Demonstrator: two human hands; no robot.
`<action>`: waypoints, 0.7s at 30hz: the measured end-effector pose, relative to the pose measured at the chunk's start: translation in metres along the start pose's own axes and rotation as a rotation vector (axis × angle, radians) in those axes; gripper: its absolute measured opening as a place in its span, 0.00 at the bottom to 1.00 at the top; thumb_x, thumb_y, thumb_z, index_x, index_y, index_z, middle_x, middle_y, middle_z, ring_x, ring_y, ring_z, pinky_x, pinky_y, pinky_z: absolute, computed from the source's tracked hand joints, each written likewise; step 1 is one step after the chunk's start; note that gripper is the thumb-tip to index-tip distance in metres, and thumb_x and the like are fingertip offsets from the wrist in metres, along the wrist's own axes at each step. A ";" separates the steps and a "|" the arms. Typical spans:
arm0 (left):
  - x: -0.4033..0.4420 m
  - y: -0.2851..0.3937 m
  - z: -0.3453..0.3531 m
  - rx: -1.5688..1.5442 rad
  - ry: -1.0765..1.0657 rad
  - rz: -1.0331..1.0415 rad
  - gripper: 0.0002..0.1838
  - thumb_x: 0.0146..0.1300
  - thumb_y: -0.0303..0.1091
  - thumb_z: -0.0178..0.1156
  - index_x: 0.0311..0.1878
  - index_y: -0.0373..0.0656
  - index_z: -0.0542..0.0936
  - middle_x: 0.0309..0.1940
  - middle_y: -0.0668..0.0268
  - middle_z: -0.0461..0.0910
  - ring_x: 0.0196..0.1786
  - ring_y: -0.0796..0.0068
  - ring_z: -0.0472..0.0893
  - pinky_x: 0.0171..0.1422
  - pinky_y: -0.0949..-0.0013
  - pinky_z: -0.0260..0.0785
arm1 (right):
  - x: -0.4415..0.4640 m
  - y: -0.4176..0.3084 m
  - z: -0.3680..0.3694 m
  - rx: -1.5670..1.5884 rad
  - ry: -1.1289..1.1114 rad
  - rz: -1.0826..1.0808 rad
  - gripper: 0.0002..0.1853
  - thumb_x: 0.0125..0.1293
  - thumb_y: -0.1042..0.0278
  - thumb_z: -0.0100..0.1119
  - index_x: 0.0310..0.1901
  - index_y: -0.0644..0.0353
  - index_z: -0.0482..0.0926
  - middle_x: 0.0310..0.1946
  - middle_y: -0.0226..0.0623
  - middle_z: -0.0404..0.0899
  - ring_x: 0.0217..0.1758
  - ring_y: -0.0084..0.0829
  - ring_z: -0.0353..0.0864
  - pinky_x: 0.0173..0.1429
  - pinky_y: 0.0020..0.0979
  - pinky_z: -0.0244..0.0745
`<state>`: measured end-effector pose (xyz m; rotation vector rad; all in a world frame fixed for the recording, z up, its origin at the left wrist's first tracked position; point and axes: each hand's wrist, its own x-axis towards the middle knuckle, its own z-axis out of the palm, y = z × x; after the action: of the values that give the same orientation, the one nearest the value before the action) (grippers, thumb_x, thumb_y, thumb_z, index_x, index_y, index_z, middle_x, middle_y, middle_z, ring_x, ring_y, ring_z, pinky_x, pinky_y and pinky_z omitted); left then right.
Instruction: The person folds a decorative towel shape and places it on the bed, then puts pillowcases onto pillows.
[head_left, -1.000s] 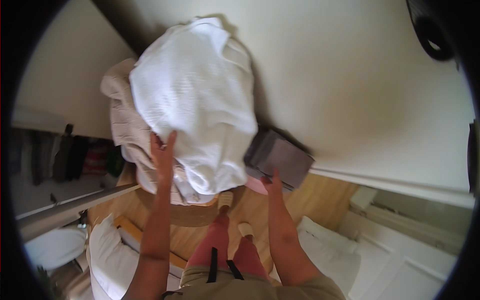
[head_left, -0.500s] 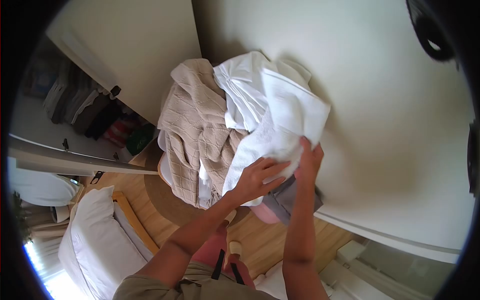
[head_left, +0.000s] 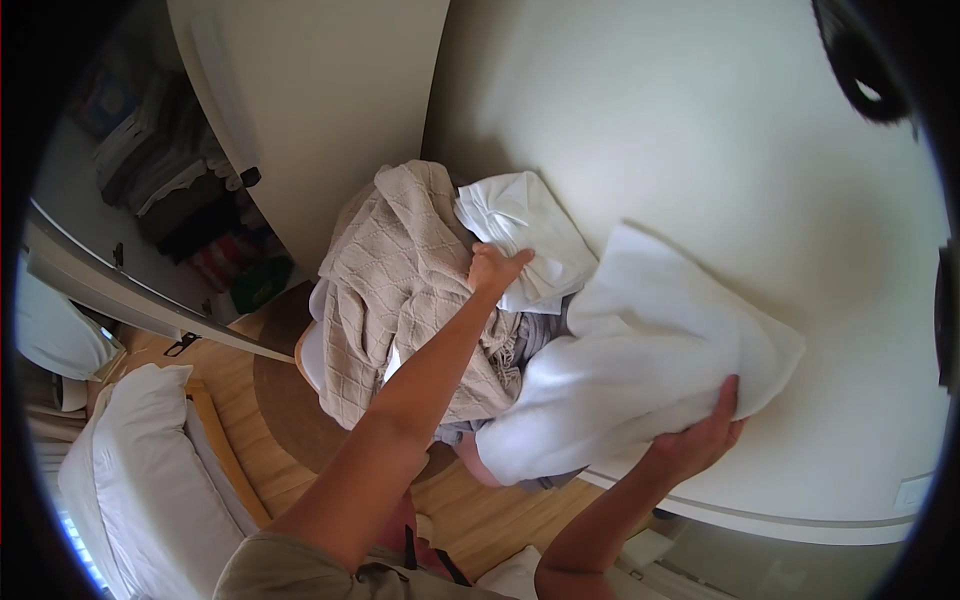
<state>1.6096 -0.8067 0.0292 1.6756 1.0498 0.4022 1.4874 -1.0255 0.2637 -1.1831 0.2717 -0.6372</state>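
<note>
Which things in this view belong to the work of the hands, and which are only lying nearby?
Seemingly in the work:
- large white cloth, held by the right hand
- folded white cloth, touched by the left hand

Apparently just nearby:
- beige blanket
- clothes in the open wardrobe
- round brown mat on the floor

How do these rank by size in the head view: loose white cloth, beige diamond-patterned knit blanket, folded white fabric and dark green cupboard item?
1. Loose white cloth and beige diamond-patterned knit blanket: too close to rank, blanket partly covered.
2. Folded white fabric.
3. Dark green cupboard item, perhaps shrunk by distance.
</note>
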 end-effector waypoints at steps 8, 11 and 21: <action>-0.061 0.070 -0.132 -1.139 -0.546 -0.130 0.20 0.45 0.22 0.65 0.43 0.25 0.73 0.37 0.54 0.79 0.38 0.63 0.81 0.43 0.63 0.76 | 0.041 -0.027 0.048 0.017 -0.116 -0.264 0.27 0.60 0.69 0.60 0.60 0.66 0.67 0.54 0.43 0.73 0.52 0.37 0.75 0.53 0.34 0.73; -0.112 0.061 -0.219 -1.196 -0.455 0.011 0.28 0.45 0.20 0.63 0.53 0.26 0.70 0.42 0.53 0.78 0.42 0.62 0.81 0.50 0.63 0.75 | 0.040 -0.011 0.104 0.012 -0.227 -0.198 0.29 0.63 0.70 0.57 0.65 0.65 0.62 0.61 0.43 0.67 0.60 0.36 0.68 0.62 0.34 0.65; -0.300 -0.080 -0.409 -0.966 0.345 0.002 0.28 0.42 0.20 0.62 0.52 0.30 0.71 0.41 0.54 0.78 0.39 0.61 0.81 0.46 0.61 0.76 | -0.078 0.165 0.086 -0.165 -1.467 0.411 0.24 0.61 0.63 0.61 0.58 0.57 0.72 0.44 0.28 0.76 0.41 0.22 0.76 0.43 0.27 0.75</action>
<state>1.1195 -0.7973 0.1809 0.7497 0.8693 1.0335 1.5218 -0.8749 0.1336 -1.4140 -0.6799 0.6890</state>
